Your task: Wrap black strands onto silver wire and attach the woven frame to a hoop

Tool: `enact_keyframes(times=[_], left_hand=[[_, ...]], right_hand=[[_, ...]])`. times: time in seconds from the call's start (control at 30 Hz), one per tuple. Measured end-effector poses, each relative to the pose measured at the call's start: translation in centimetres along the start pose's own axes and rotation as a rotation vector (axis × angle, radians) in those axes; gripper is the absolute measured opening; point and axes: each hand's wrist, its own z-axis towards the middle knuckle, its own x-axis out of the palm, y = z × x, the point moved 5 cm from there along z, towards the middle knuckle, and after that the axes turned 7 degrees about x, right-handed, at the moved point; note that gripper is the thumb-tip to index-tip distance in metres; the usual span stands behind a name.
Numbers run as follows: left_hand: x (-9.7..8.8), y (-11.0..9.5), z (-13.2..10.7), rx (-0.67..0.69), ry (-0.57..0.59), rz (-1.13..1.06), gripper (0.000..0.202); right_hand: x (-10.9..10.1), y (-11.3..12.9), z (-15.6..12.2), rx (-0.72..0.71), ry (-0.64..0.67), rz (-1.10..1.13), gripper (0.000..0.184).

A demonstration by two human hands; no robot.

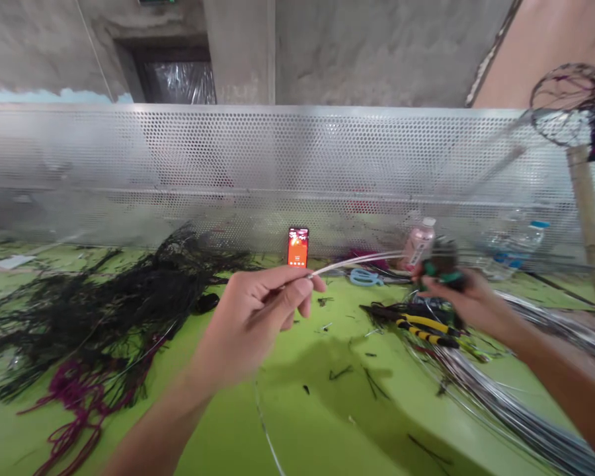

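My left hand [265, 314] is closed, pinching the end of thin silvery wire [357, 260] between thumb and fingertips. Two strands run side by side from it toward the right. My right hand [469, 297] is blurred, its fingers closed around a dark thing with green parts [441, 268] whose kind I cannot make out. Just below that hand lie pliers with yellow-and-black handles [429, 328]. A coil of silvery wire [496, 390] spreads beneath my right forearm.
The green tabletop [307, 370] bears dark scraps. Black stringy netting [99, 297] and purple cord [74, 396] lie left. A lit phone [298, 246] leans by the perforated metal panel [277, 158]. Blue-handled scissors [365, 277], a pink bottle [419, 243] and a clear bottle [520, 248] stand rightward.
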Motion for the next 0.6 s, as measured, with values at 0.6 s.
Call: enact_keyframes(times=[0.6], left_hand=[[1.3,-1.3,-0.4,0.199,-0.074,0.507,0.029]], right_hand=[[11.7,12.4,-2.6,-0.451,0.249,0.090,0.018]])
